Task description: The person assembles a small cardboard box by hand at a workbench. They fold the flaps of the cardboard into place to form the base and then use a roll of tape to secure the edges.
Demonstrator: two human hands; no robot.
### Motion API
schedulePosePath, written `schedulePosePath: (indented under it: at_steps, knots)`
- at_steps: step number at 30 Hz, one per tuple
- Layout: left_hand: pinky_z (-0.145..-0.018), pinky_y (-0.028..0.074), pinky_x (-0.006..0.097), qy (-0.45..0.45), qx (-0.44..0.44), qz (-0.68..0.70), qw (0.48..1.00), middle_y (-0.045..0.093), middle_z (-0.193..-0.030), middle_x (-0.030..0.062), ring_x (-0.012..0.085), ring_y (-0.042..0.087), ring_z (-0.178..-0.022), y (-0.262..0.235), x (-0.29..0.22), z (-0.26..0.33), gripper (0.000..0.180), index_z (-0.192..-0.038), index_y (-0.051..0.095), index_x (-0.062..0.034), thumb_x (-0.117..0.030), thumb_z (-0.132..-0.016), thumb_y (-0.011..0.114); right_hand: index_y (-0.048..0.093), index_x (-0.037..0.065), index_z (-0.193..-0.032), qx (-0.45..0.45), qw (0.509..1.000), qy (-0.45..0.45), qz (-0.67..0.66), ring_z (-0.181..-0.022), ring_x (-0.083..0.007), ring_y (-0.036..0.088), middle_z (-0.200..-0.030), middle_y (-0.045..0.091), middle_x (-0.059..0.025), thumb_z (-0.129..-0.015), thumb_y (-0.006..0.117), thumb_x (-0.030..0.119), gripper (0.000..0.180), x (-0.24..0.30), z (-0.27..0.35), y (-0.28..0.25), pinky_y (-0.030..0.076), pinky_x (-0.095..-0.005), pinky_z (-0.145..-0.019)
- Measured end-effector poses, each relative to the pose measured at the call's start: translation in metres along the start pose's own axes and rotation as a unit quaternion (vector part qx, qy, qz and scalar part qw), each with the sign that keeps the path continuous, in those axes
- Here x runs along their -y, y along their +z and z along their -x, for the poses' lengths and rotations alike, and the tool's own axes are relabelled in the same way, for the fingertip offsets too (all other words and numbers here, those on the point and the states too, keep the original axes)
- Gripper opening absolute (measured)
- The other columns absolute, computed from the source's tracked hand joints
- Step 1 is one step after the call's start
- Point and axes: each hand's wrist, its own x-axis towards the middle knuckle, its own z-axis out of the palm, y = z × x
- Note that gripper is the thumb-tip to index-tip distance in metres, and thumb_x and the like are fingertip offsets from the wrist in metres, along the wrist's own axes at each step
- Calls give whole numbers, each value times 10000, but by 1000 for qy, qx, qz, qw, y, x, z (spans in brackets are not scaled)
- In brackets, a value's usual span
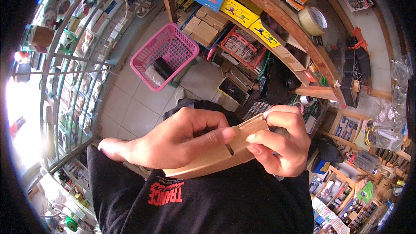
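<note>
Both hands clamped on a flat cardboard box.
Its long axis ran from the left hand up-right to the right hand, thumbs meeting mid-box.

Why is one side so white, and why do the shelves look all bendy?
In the head view, daylight glare washes out the left edge; the fisheye lens bends the wooden shelf toward the rim; both hands, left and right, and the cardboard box stay sharp.
</note>
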Motion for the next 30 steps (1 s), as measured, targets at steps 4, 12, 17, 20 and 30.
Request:
schedulePosePath:
  at_steps: [4,12,17,20,30]
  knots:
    - [-617,379,247,6,-7,-8,1000,525,-743,-61,23,457,-726,2,-1,1,351,-925,625,-32,-342,-1043,512,658,99,-1028,11,1000,6,-7,-946,-325,586,-1014,551,-106,-755,806,88,311,0,0,-1,506,-416,-780]
    - [-600,382,258,44,-7,22,999,501,-704,-42,19,427,-702,5,0,-3,392,-900,595,-8,-357,-1050,495,675,119,-1022,-70,996,-20,-42,-960,-309,605,-1029,580,-98,-755,814,102,302,-5,3,4,519,-410,-808]
    - [-677,391,231,6,24,73,997,545,-811,-74,13,458,-795,1,-2,-5,314,-946,605,-43,-310,-1057,484,688,124,-1059,-40,999,-4,12,-954,-314,606,-1028,592,-94,-747,824,121,341,-2,2,-3,518,-411,-809]
    - [-672,388,233,0,32,64,997,533,-802,-76,12,452,-786,-1,-1,-8,313,-947,602,-46,-311,-1059,479,697,125,-1052,-38,999,-6,23,-952,-311,605,-1020,595,-92,-750,822,132,327,-4,3,-3,513,-413,-811]
    - [-633,381,228,-9,22,54,998,523,-776,-80,5,454,-747,1,-6,-7,343,-952,601,-34,-342,-1053,487,704,100,-963,-19,993,69,-92,-909,-274,581,-988,585,-87,-772,791,106,210,-3,-14,-16,485,-373,-783]
